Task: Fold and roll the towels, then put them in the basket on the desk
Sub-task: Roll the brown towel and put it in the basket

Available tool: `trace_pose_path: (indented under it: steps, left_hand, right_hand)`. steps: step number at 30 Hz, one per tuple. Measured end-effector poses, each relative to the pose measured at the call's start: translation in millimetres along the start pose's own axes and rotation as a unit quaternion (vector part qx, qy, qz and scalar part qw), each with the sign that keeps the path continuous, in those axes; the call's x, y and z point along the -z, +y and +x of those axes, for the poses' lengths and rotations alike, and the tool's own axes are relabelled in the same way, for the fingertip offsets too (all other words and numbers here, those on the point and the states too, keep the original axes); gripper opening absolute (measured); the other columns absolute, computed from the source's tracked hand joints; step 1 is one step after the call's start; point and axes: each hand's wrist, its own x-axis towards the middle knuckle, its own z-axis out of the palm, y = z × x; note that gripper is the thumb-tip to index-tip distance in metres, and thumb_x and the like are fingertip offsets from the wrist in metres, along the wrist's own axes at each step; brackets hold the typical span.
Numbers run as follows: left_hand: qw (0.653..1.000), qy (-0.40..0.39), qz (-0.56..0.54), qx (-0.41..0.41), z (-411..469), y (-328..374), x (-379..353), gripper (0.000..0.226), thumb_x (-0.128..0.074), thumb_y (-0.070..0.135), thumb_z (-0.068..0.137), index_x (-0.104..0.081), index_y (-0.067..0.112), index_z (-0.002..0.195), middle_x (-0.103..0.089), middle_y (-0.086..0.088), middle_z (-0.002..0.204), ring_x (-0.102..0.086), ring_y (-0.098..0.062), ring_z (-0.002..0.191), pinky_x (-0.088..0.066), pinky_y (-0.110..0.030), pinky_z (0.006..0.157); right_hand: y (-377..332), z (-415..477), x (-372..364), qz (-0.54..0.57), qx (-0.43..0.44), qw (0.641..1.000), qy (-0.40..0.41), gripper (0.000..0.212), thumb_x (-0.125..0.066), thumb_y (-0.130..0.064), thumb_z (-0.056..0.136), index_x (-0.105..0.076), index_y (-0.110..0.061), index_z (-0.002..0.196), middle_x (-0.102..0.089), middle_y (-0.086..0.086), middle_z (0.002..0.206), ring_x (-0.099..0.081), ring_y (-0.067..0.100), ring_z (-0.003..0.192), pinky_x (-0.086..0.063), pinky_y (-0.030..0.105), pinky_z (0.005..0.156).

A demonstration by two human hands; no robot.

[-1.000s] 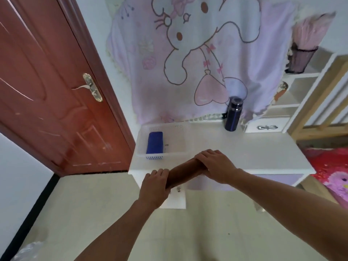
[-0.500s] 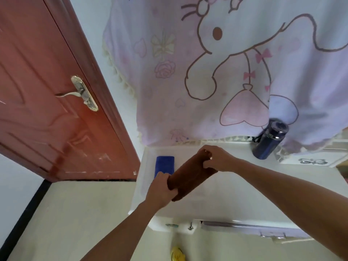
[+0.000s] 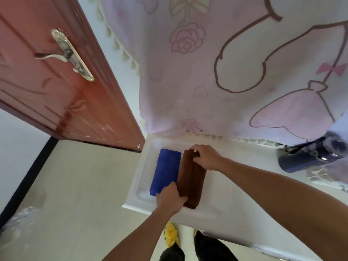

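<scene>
Towels are the matter in the head view, the only one there is: the brown towel (image 3: pixel 191 178), rolled into a thick cylinder, lies in the white basket (image 3: pixel 145 172) on the table (image 3: pixel 235 200), pressed along the right side of the rolled blue towel (image 3: pixel 166 171), which sits nearer the basket's left wall. The left hand (image 3: pixel 170 199) has its grip closed over the brown roll's near end, thumb on top, and the right hand (image 3: pixel 206 159) has its grip curled shut on the far end. To finish this placing well, I judge both ends should be lowered together so the roll stays tight, the loose edge tucked underneath or against the blue towel, and the far hand should let go only once the roll rests on the basket floor, so that it does not spring open. Much is hard to read: the basket is pale and blurred against the pale table, so its right and near walls cannot be traced, and whether the brown roll already rests fully on the bottom I cannot tell. Both fingertips are hidden behind the roll. Right of the basket a dark flask (image 3: pixel 308 157) is smeared by motion, and the patterned cloth (image 3: pixel 226 72) behind the basket covers the wall.
</scene>
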Motion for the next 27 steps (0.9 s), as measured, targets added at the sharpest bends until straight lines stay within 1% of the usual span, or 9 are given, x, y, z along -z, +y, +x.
trace_pose_path:
  steps: [3,6,8,10,12,14,17,22,27]
  left_hand:
    - [0.999,0.005,0.026,0.03,6.4,5.8,-6.3,0.028,-0.06,0.04,0.085,-0.045,0.022,0.102,-0.059,0.005,0.094,-0.055,-0.016,0.09,-0.038,-0.038,0.094]
    - [0.996,0.061,0.065,0.016,6.2,6.9,-15.0,0.04,-0.065,0.037,0.082,-0.045,0.021,0.112,-0.058,0.001,0.104,-0.056,-0.021,0.097,-0.043,-0.037,0.087]
    - [0.985,0.11,0.124,-0.05,0.1,5.5,-18.6,0.039,-0.072,0.031,0.074,-0.052,0.022,0.107,-0.054,0.001,0.098,-0.054,-0.02,0.088,-0.045,-0.034,0.076]
    - [0.968,0.112,0.183,-0.13,-0.9,2.4,-23.3,0.028,-0.078,0.021,0.065,-0.06,0.024,0.086,-0.053,0.003,0.083,-0.051,-0.018,0.074,-0.043,-0.03,0.064]
    - [0.961,0.086,0.21,-0.156,0.5,0.0,-23.1,0.011,-0.069,0.017,0.077,-0.064,0.024,0.084,-0.055,0.002,0.084,-0.051,-0.017,0.079,-0.041,-0.031,0.071]
    - [0.968,0.062,0.188,-0.155,4.4,0.9,-17.3,0.017,-0.052,0.013,0.09,-0.066,0.021,0.096,-0.056,0.0,0.095,-0.052,-0.019,0.091,-0.039,-0.031,0.082]
    - [0.968,0.042,0.176,-0.175,10.5,5.3,-11.3,0.02,-0.049,0.016,0.094,-0.065,0.02,0.106,-0.056,-0.001,0.102,-0.053,-0.018,0.095,-0.041,-0.029,0.084]
    - [0.961,-0.056,0.176,-0.205,8.9,4.3,-9.0,0.037,-0.036,0.044,0.098,-0.057,0.029,0.125,-0.05,0.0,0.115,-0.049,-0.019,0.105,-0.041,-0.034,0.093]
    - [0.948,-0.103,0.219,-0.207,11.4,-5.8,-6.1,0.048,-0.028,0.053,0.098,-0.044,0.033,0.138,-0.043,-0.005,0.125,-0.044,-0.026,0.111,-0.039,-0.039,0.097]
  right_hand:
    - [-1.1,21.2,-17.8,-0.049,-0.012,0.999,-0.001,0.041,-0.053,-0.016,0.09,-0.053,-0.02,0.131,-0.061,0.007,0.125,-0.058,0.027,0.109,-0.049,0.037,0.091]
    - [-1.8,28.4,-32.9,-0.117,-0.006,0.993,-0.004,0.027,-0.049,-0.016,0.091,-0.057,-0.015,0.116,-0.062,0.009,0.115,-0.059,0.029,0.102,-0.048,0.037,0.085]
    - [0.4,30.8,-38.8,-0.141,0.006,0.99,0.004,0.021,-0.047,-0.017,0.092,-0.055,-0.015,0.112,-0.061,0.01,0.113,-0.059,0.03,0.101,-0.047,0.036,0.083]
    - [1.0,32.0,-38.4,-0.161,0.022,0.987,0.006,0.022,-0.047,-0.023,0.095,-0.052,-0.016,0.114,-0.062,0.009,0.113,-0.06,0.03,0.1,-0.047,0.036,0.081]
    - [2.6,28.9,-32.7,-0.189,0.052,0.98,0.014,0.029,-0.048,-0.033,0.096,-0.049,-0.018,0.121,-0.062,0.007,0.114,-0.061,0.029,0.101,-0.047,0.036,0.079]
    - [5.6,18.8,-23.2,-0.227,0.113,0.965,0.062,0.037,-0.051,-0.038,0.095,-0.049,-0.02,0.127,-0.061,0.005,0.118,-0.061,0.027,0.103,-0.049,0.036,0.078]
    - [15.6,0.0,-13.9,-0.27,0.178,0.937,0.133,0.034,-0.057,-0.031,0.093,-0.055,-0.02,0.125,-0.058,0.005,0.12,-0.058,0.025,0.103,-0.051,0.034,0.073]
    - [26.4,-0.2,-20.0,-0.171,0.139,0.974,0.047,0.039,-0.049,-0.017,0.097,-0.048,-0.021,0.136,-0.048,0.004,0.123,-0.055,0.021,0.106,-0.048,0.03,0.083]
    - [24.9,20.4,-35.2,-0.181,0.139,0.974,0.01,0.051,-0.052,-0.009,0.093,-0.043,-0.022,0.142,-0.044,0.006,0.128,-0.05,0.025,0.115,-0.047,0.034,0.09]
